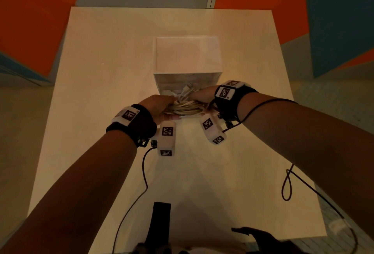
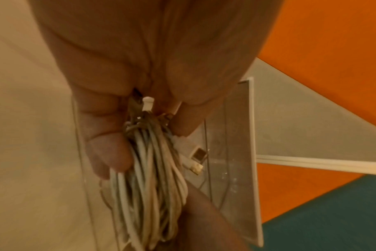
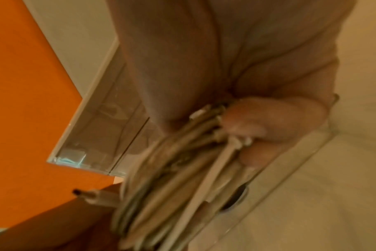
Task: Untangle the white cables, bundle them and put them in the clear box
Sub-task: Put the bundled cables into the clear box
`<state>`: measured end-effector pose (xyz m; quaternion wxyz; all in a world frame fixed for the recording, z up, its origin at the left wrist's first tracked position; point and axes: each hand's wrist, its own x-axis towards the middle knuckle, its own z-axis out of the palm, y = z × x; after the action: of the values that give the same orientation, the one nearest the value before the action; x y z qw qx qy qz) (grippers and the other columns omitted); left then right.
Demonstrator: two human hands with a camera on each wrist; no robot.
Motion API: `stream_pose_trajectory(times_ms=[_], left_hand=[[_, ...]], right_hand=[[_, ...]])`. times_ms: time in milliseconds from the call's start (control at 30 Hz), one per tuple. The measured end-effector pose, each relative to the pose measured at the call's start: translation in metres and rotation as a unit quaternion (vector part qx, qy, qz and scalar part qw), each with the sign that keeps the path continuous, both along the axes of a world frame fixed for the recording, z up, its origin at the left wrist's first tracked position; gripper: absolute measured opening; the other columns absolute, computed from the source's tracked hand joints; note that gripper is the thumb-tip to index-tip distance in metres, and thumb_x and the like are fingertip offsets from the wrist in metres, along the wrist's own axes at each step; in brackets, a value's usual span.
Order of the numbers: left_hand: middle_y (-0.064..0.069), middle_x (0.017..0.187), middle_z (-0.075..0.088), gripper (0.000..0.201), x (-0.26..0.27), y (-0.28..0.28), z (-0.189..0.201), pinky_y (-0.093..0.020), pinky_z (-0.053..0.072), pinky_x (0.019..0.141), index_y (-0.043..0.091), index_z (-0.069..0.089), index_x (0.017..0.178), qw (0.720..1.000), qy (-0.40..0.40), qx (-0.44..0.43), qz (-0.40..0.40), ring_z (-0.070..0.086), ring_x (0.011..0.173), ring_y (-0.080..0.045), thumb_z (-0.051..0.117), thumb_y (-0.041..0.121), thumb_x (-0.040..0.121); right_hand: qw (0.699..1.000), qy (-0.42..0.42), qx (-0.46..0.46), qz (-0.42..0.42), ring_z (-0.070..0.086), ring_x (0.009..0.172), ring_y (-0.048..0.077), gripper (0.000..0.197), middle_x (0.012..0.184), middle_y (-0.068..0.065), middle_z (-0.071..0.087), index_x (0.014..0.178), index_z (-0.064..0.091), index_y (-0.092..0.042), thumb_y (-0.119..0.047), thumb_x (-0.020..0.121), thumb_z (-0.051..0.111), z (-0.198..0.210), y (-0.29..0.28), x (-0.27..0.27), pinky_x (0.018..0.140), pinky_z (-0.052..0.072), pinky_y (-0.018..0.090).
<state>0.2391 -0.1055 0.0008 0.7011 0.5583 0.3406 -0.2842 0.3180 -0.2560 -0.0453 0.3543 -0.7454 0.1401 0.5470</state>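
we've got the coiled bundle of white cables (image 1: 187, 108) clenched between left hand (image 1: 156, 106) and right hand (image 1: 202, 94) | just in front of the clear plastic box (image 1: 187, 57), over the pale table (image 1: 101, 71) | risk imo: loose plug ends snag the rim, coil springs apart

Recording studio, orange and teal panels (image 1: 36, 21), bare table (image 1: 101, 71)

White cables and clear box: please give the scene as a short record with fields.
cables: white cables gathered into one coiled bundle, plugs sticking out
left hand: left hand grips one end of the bundle, fingers curled round it
right hand: right hand grips the other end
bundle place: held above the table, just in front of the box
box: clear box open on top, bundle not yet inside
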Motion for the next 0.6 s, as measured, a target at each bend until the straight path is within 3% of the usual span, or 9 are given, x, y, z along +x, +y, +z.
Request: stream_pose_trajectory(times_ms=[100,267,333,433,533,600], left_hand=[[-0.009,0.086,0.061,0.014,0.0,-0.002,-0.008,-0.031,0.057,0.066,0.009,0.058,0.087,1.0,-0.022,0.01,-0.001,0.061,0.072,-0.018,0.049,0.013,0.097],[-0.008,0.089,0.061,0.011,0.003,-0.001,-0.012,-0.031,0.059,0.06,0.01,0.058,0.09,0.998,-0.056,0.034,0.025,0.061,0.078,-0.02,0.05,0.006,0.096],[-0.009,0.091,0.062,0.007,0.003,-0.002,-0.013,-0.031,0.06,0.058,0.008,0.057,0.097,0.997,-0.058,0.03,0.029,0.062,0.079,-0.021,0.051,0.006,0.095],[-0.012,0.094,0.063,0.009,0.001,-0.004,-0.018,-0.033,0.06,0.061,0.01,0.058,0.089,0.997,-0.06,0.027,0.03,0.063,0.082,-0.022,0.052,0.007,0.095],[-0.012,0.097,0.065,0.009,-0.001,-0.003,-0.018,-0.034,0.06,0.066,0.006,0.06,0.099,0.998,-0.061,0.024,0.013,0.065,0.084,-0.022,0.052,0.011,0.095],[-0.011,0.095,0.066,0.008,-0.002,-0.002,-0.017,-0.033,0.06,0.066,0.01,0.06,0.093,0.998,-0.056,0.024,0.006,0.065,0.084,-0.023,0.052,0.011,0.095]], right_hand=[[0.998,0.003,0.021,-0.055,0.046,0.044,0.016,0.025,0.058,0.002,0.054,0.073,0.055,-0.018,-0.038,0.089,0.053,0.001,-0.003,-0.003,0.046,0.041,0.026],[0.989,-0.045,0.092,-0.107,0.055,0.071,0.014,0.017,0.081,0.0,0.059,0.088,0.06,-0.017,-0.032,0.084,0.065,0.013,-0.01,-0.015,0.059,0.047,0.027],[0.985,-0.083,0.141,-0.044,0.055,0.079,0.01,0.027,0.09,-0.007,0.062,0.1,0.063,-0.02,-0.033,0.079,0.072,0.018,-0.017,-0.022,0.06,0.043,0.023],[0.964,-0.223,0.118,0.087,0.059,0.083,0.007,0.043,0.1,-0.008,0.067,0.11,0.063,-0.023,-0.035,0.072,0.078,0.024,-0.018,-0.035,0.063,0.043,0.012],[0.948,-0.288,0.079,0.11,0.059,0.091,0.011,0.052,0.112,-0.002,0.066,0.116,0.06,-0.022,-0.04,0.071,0.077,0.028,-0.017,-0.04,0.076,0.04,0.02],[0.949,-0.291,0.06,0.105,0.056,0.092,0.011,0.053,0.116,-0.001,0.064,0.119,0.059,-0.022,-0.042,0.073,0.075,0.032,-0.019,-0.044,0.078,0.039,0.022]])
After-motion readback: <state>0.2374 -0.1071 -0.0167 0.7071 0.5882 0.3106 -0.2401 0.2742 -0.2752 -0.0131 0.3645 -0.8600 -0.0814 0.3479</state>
